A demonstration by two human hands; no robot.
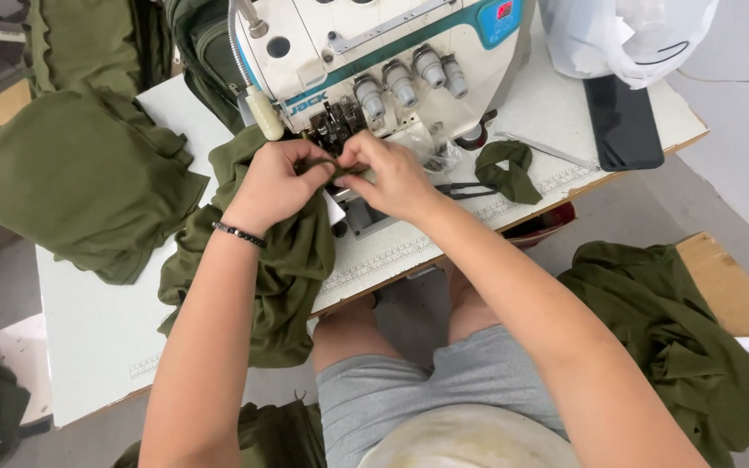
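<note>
My left hand (275,184) and my right hand (392,178) meet just in front of the presser foot of a white sewing machine (374,52). Both pinch a narrow edge of an olive-green garment (283,269), stretched between the fingers. The rest of that garment hangs over the front edge of the white table (88,329) onto my lap. A dark beaded bracelet sits on my left wrist.
A stack of olive fabric (80,173) lies on the table's left. A small folded green strip (509,169) and dark snips (465,189) lie right of the machine, beside a black phone (621,121) and a white plastic bag (626,35). More green cloth (669,338) rests on a wooden bench at right.
</note>
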